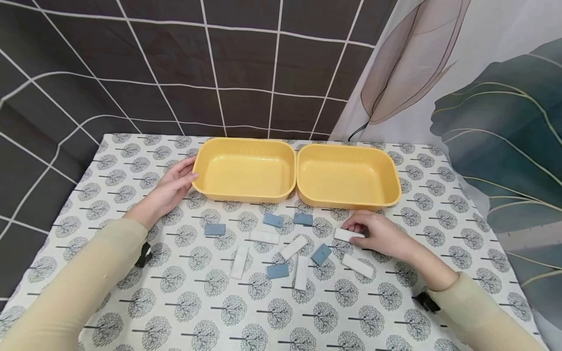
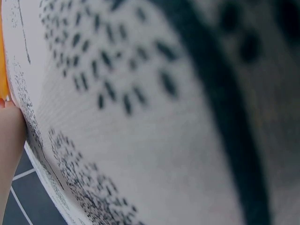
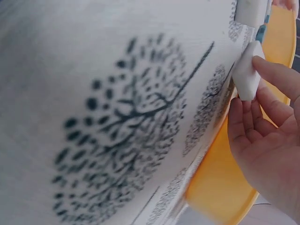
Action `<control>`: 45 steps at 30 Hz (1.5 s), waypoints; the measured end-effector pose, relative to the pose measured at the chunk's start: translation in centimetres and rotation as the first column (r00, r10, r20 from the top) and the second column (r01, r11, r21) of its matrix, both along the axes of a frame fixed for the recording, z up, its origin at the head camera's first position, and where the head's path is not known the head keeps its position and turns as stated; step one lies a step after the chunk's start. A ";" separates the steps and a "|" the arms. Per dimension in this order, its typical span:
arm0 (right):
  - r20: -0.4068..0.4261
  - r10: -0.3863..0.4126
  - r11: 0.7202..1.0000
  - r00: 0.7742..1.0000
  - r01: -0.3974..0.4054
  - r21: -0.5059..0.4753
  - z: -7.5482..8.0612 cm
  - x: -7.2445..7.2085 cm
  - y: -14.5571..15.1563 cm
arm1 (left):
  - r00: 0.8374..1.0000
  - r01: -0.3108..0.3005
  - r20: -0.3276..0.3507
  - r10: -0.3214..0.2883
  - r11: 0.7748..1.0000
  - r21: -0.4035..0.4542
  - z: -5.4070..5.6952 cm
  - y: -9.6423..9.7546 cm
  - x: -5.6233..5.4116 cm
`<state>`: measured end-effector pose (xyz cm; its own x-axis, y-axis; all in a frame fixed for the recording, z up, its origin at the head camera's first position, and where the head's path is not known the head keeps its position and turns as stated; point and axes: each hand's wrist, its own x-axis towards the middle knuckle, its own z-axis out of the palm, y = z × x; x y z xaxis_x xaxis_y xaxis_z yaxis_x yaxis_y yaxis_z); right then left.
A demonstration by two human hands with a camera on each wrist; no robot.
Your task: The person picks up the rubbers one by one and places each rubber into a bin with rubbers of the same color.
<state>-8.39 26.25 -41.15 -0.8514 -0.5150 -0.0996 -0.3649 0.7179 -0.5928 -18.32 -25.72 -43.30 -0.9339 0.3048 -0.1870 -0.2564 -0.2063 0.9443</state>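
In the head view my left hand [image 1: 173, 187] touches the left end of the left yellow bin [image 1: 244, 198], its fingers fairly straight along the outer wall and the thumb by the rim. My right hand [image 1: 384, 234] pinches a white rectangular block [image 1: 347, 234] between thumb and fingers, in front of the right yellow bin [image 1: 349, 202]. In the right wrist view, this white block [image 3: 247, 77] sticks out from the fingertips, close over the cloth. Another white block [image 1: 357, 266] lies just nearer to me than the right hand.
Several white blocks [image 1: 239, 262] and several smaller blue blocks [image 1: 277, 271] lie scattered before the bins. Both bins stand end to end, their insides bare. A tree-print cloth [image 1: 210, 312] covers the table. Behind it hangs a dark gridded curtain [image 1: 246, 63].
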 end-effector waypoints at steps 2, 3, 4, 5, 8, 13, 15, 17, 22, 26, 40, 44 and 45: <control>-0.004 0.002 1.000 1.000 -0.002 0.013 0.2 0.0 -0.1 | 1.000 0.001 -0.002 -0.001 1.000 -0.006 0.1 0.0 0.0; -0.006 0.004 1.000 1.000 -0.004 0.017 0.3 -0.1 -0.2 | 1.000 0.001 -0.001 -0.001 1.000 -0.002 0.1 0.1 0.0; -0.010 0.007 1.000 1.000 -0.007 0.021 0.4 -0.1 -0.3 | 1.000 0.002 0.000 -0.002 1.000 -0.001 0.1 0.1 0.0; -0.015 0.010 1.000 1.000 -0.010 0.026 0.5 -0.1 -0.3 | 1.000 0.002 0.001 -0.002 1.000 -0.002 0.2 0.1 -0.1; -0.034 0.022 0.999 0.999 -0.021 0.036 0.8 -0.2 -0.5 | 1.000 0.001 0.005 -0.001 1.000 0.010 0.2 0.1 -0.1; -0.047 0.035 0.999 0.998 -0.034 0.029 1.5 -0.2 -1.0 | 1.000 -0.001 0.005 0.001 1.000 0.021 0.2 0.1 -0.1; -0.050 0.041 0.999 0.998 -0.040 0.019 1.8 -0.2 -1.3 | 1.000 -0.003 0.003 0.003 1.000 0.025 0.2 0.1 -0.1; -0.056 0.046 0.999 0.997 -0.046 0.004 2.2 -0.2 -1.7 | 1.000 -0.006 0.000 0.006 1.000 0.029 0.2 0.1 -0.1; -0.080 0.055 0.998 0.995 -0.056 -0.009 3.0 -0.7 -3.0 | 1.000 -0.006 -0.003 0.006 1.000 0.026 0.2 0.1 -0.2; -0.106 0.066 0.997 0.992 -0.069 -0.017 3.7 -1.2 -4.2 | 1.000 0.006 -0.009 -0.006 1.000 0.011 0.1 0.1 -0.2; -0.059 0.067 0.983 0.996 -0.076 -0.168 5.2 -3.6 -8.3 | 1.000 -0.005 0.006 0.005 1.000 0.025 -0.1 0.0 0.0; -0.034 0.050 0.971 0.998 -0.056 -0.233 5.5 -4.4 -9.3 | 1.000 -0.008 0.001 0.008 0.999 0.038 0.0 -0.1 0.0; -0.023 0.044 0.968 0.999 -0.048 -0.247 5.6 -4.6 -9.6 | 1.000 -0.006 0.002 0.006 0.999 0.043 0.0 -0.1 0.0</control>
<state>-12.94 16.70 -35.56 -0.8267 -0.5604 0.0499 -0.4056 0.5322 -0.7431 -18.28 -25.77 -43.34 -0.9356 0.3064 -0.1754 -0.2564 -0.2480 0.9342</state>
